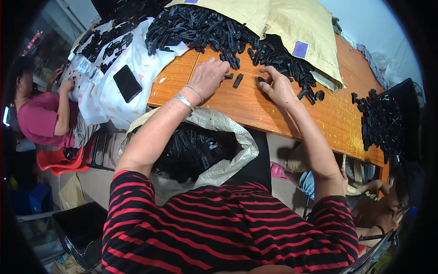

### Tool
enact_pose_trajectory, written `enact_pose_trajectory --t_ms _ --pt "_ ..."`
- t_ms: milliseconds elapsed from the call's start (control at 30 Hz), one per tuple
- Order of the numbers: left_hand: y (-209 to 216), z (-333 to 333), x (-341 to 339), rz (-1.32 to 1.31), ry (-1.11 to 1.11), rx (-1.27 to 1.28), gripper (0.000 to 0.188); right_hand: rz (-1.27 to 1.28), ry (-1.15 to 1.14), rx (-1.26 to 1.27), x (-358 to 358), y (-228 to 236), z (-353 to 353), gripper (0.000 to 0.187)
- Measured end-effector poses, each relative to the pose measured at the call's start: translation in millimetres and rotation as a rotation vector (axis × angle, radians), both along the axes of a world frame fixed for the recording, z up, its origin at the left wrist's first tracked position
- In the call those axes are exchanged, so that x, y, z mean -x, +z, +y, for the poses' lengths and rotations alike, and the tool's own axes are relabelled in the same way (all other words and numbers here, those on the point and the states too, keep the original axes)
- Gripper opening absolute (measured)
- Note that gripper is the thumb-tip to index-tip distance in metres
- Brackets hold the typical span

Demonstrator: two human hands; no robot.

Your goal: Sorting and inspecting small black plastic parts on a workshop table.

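Note:
My left hand [211,78] rests on the wooden table with its fingers curled down over a small black plastic part [228,76], one end of which sticks out past the fingertips. To the right, my right hand [278,86] is bent inward, with a dark plastic piece [261,79] between thumb and fingers. A single short black part [238,81] lies on the wood between my hands. Just beyond them spreads a big heap of black plastic parts [196,28]. In my lap, below my left forearm, an open woven sack [244,150] holds many more black parts.
Tan paper sacks [301,23] cover part of the heap. On the left, a phone [127,83] and a clear bottle [86,68] lie on a white patterned sheet [102,102]. One person [43,114] sits at left, another [381,208] at lower right. More black parts [381,121] lie at right.

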State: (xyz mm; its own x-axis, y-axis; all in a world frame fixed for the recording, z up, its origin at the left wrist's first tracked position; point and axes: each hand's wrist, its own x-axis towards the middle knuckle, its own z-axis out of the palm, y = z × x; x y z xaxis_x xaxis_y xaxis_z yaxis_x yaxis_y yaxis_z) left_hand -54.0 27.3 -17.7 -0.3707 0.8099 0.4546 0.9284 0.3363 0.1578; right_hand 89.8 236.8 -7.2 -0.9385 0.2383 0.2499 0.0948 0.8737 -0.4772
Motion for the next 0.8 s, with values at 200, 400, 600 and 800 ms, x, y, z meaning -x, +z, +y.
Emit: enact_pose_trajectory --t_ms 200,400,600,800 --pt "0 -8 -11 -0.129 -0.069 -0.147 0.016 -0.083 -0.054 -0.003 12 -12 -8 0.022" --pt "5 -24 -21 -0.631 -0.110 -0.365 0.017 -0.251 0.091 0.099 3 19 -7 0.019" --pt "9 -35 -38 -1.558 -0.053 -0.504 0.011 -0.110 0.452 -0.278 -5 19 -11 0.027" --pt "7 -34 -49 -1.476 -0.020 -0.506 0.019 -0.142 0.451 -0.318 1 4 -13 0.019"
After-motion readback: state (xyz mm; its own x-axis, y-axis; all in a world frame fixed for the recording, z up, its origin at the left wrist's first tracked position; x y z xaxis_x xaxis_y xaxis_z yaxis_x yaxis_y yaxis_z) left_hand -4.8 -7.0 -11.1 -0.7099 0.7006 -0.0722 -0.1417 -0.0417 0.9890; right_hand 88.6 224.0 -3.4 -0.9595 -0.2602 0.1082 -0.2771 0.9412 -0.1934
